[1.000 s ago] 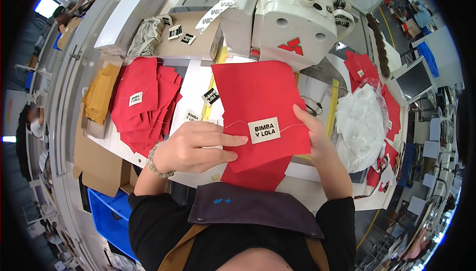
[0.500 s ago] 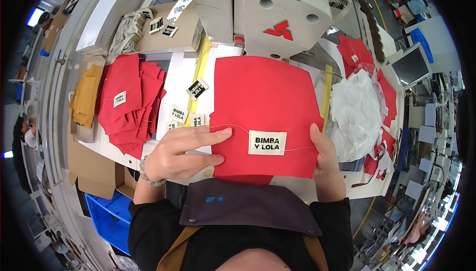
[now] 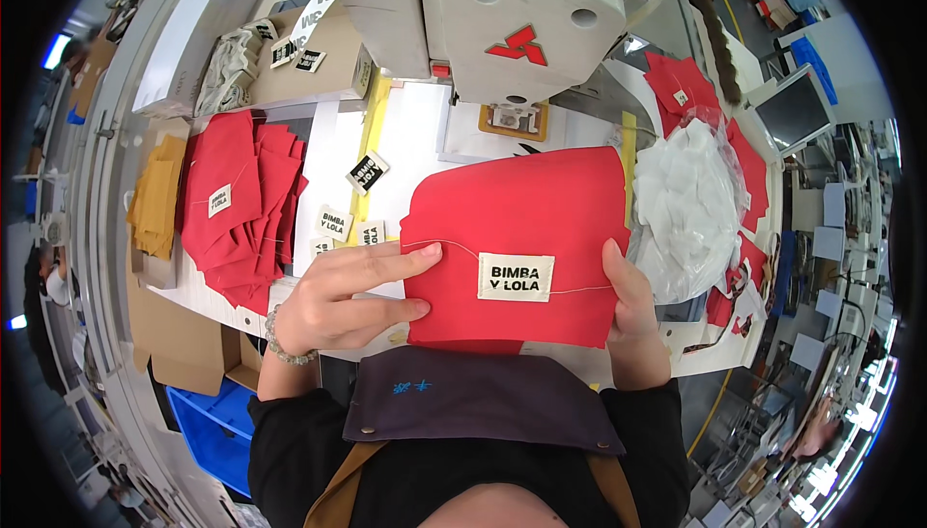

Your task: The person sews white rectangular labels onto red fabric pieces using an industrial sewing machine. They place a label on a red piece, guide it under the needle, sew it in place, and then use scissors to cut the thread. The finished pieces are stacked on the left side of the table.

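A red fabric panel (image 3: 521, 205) is stretched between my two hands, tilted so that its far edge looks lower. Sewn near its lower middle is a cream label (image 3: 517, 278) with black lettering, loose thread tails running out to both sides. My left hand (image 3: 352, 294) pinches the panel's left edge, with the fingertips on its front and the thumb hidden behind. On the other edge, my right hand (image 3: 632, 301) keeps its thumb in front and its fingers behind the cloth. Beyond the panel shows the metal clamp (image 3: 514, 123) under the sewing machine head (image 3: 521, 16).
Left are stacked red panels (image 3: 220, 238) with labels, yellow pieces (image 3: 157, 195) in a box, and loose labels (image 3: 367, 173). A cardboard tray (image 3: 328, 74) stands behind them. Right lie a plastic bag of white pieces (image 3: 688, 209) and more red fabric (image 3: 681, 84). A blue bin (image 3: 212, 441) sits below left.
The panel's far edge has tipped down, uncovering the machine's clamp area. The bench and machine have shifted slightly left in view. Both hands keep their grip.
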Demonstrator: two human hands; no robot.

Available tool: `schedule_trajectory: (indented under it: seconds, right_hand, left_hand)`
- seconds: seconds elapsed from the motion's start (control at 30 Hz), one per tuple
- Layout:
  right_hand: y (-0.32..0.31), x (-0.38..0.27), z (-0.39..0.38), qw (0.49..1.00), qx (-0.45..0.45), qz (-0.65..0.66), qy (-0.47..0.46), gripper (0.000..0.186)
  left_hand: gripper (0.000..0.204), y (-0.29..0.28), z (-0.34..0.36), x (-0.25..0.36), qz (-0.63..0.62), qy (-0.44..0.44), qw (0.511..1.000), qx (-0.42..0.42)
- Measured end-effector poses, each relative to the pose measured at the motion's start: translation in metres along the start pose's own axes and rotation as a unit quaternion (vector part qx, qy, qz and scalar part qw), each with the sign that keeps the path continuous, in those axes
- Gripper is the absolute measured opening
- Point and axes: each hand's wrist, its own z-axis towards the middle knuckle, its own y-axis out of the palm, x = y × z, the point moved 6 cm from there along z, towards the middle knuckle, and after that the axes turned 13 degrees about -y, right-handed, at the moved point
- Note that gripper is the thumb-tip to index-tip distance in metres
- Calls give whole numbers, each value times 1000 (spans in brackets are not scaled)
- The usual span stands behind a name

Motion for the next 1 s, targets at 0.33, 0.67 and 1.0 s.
schedule_trajectory:
  seconds: [0.33,0.67,1.0]
  right_hand:
    - [-10,0,-2,1000,-13,8,14,50]
    - [-16,1,-5,999,20,24,-19,50]
    - [-20,-2,-15,991,91,-89,-41,47]
  left_hand:
    - [17,2,1,-1,-1,8,1000,9]
    - [16,-1,1,6,-15,11,1000,12]
    - [16,0,0,7,-1,3,1000,15]
